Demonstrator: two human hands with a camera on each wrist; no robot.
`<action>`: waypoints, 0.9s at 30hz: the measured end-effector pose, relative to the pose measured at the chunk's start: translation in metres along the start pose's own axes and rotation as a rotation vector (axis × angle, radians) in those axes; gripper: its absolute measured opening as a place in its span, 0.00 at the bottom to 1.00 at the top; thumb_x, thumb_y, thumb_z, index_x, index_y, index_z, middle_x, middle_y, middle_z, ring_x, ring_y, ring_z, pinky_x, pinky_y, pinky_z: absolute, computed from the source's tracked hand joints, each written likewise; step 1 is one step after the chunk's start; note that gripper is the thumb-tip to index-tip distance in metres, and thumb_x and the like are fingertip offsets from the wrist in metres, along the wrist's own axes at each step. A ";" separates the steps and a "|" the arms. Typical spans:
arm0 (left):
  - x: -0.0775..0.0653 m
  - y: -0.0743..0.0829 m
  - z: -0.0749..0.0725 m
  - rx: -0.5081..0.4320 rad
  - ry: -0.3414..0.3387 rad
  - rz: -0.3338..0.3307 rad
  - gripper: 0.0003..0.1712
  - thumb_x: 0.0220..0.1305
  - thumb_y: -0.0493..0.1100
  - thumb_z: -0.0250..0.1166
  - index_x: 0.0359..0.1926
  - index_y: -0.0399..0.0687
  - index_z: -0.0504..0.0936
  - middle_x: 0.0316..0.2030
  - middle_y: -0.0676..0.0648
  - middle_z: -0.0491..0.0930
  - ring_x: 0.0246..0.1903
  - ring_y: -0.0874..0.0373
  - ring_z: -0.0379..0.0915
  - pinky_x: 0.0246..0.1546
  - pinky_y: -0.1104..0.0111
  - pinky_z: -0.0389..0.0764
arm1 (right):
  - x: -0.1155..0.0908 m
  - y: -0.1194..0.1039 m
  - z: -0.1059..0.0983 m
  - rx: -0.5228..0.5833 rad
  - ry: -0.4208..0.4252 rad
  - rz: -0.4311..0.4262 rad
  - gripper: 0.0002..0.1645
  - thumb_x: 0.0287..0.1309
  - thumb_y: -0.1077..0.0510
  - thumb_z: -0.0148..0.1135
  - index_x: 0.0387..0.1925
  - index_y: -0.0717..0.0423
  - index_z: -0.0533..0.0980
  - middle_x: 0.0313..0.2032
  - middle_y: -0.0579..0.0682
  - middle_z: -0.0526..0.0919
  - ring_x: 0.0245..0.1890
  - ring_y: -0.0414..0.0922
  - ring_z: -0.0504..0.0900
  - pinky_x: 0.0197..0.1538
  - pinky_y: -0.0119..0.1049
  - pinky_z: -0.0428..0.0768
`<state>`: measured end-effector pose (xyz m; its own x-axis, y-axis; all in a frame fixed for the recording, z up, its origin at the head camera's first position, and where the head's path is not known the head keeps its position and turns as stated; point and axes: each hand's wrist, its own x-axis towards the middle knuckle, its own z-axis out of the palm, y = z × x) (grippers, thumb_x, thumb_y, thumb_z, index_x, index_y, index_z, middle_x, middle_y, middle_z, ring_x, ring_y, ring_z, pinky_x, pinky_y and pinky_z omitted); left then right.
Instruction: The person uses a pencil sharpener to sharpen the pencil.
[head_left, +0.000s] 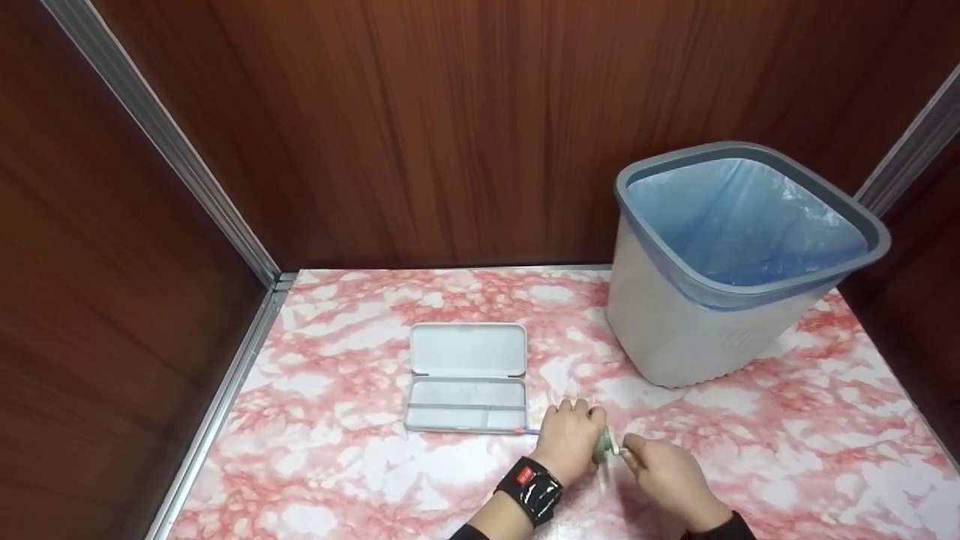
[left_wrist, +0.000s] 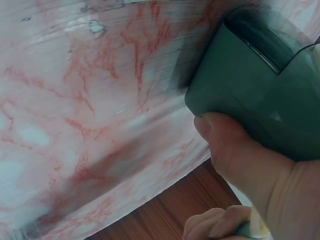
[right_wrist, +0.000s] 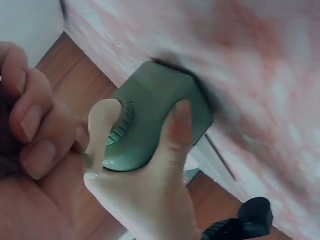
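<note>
A green hand-crank pencil sharpener (right_wrist: 150,95) stands on the table, its body mostly covered by fingers in the head view. My left hand (head_left: 570,439) grips this body, with the thumb along one side in the left wrist view. On the sharpener's right is a cream crank (right_wrist: 102,125). The fingers of my right hand (head_left: 670,472) curl around the crank's knob, which they largely hide. A thin blue and orange-red stick, seemingly a pencil (head_left: 529,431), pokes out left of my left hand. Its other end is hidden.
An open, pale grey pencil case (head_left: 469,351) with divided compartments lies left of the hands. At the back right stands a white bin (head_left: 675,337) with a grey rim and blue liner. Brown wood-grain panels (head_left: 450,135) enclose the red-and-white marbled tabletop (head_left: 315,450).
</note>
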<state>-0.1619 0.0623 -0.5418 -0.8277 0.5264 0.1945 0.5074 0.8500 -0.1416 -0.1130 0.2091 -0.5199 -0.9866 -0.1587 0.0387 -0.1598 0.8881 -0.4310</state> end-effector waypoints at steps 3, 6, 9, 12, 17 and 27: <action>0.000 0.000 0.000 0.005 0.009 0.003 0.37 0.23 0.66 0.75 0.37 0.60 0.69 0.33 0.56 0.76 0.32 0.60 0.72 0.28 0.69 0.69 | 0.007 0.000 -0.004 0.023 -0.008 0.011 0.15 0.57 0.58 0.56 0.18 0.48 0.63 0.14 0.42 0.60 0.17 0.40 0.61 0.22 0.33 0.57; 0.000 0.000 0.000 0.005 0.012 0.007 0.37 0.24 0.66 0.74 0.37 0.59 0.69 0.33 0.56 0.76 0.32 0.59 0.72 0.28 0.69 0.69 | 0.015 0.001 -0.006 0.022 -0.011 0.017 0.14 0.58 0.57 0.54 0.20 0.49 0.63 0.15 0.43 0.59 0.17 0.41 0.61 0.22 0.33 0.57; 0.000 0.000 0.001 0.004 0.011 0.010 0.36 0.25 0.65 0.74 0.38 0.59 0.69 0.33 0.56 0.76 0.32 0.60 0.72 0.28 0.69 0.68 | 0.023 0.002 -0.008 0.006 -0.016 0.021 0.14 0.60 0.57 0.53 0.20 0.50 0.63 0.15 0.44 0.59 0.17 0.42 0.61 0.21 0.34 0.57; 0.001 0.000 0.001 0.001 0.009 0.011 0.36 0.26 0.64 0.74 0.39 0.59 0.69 0.33 0.56 0.76 0.32 0.60 0.72 0.28 0.69 0.68 | 0.030 0.004 -0.008 0.016 -0.027 0.028 0.13 0.60 0.57 0.51 0.21 0.50 0.63 0.15 0.45 0.58 0.16 0.43 0.60 0.22 0.34 0.57; 0.001 0.001 0.000 -0.005 0.002 0.006 0.37 0.26 0.62 0.75 0.40 0.59 0.69 0.33 0.55 0.76 0.32 0.59 0.72 0.29 0.69 0.69 | 0.041 0.009 -0.006 0.026 -0.049 0.044 0.12 0.60 0.57 0.50 0.21 0.50 0.64 0.15 0.46 0.60 0.17 0.44 0.62 0.22 0.35 0.59; 0.001 0.000 0.002 0.001 0.007 0.012 0.40 0.24 0.65 0.74 0.42 0.58 0.69 0.34 0.55 0.76 0.33 0.59 0.72 0.30 0.68 0.70 | 0.055 0.018 0.006 0.013 -0.077 0.066 0.09 0.58 0.55 0.50 0.23 0.50 0.69 0.22 0.52 0.74 0.23 0.48 0.73 0.27 0.42 0.67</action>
<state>-0.1631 0.0630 -0.5436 -0.8197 0.5370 0.1992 0.5174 0.8434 -0.1447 -0.1703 0.2136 -0.5312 -0.9892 -0.1336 -0.0594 -0.0939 0.8920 -0.4422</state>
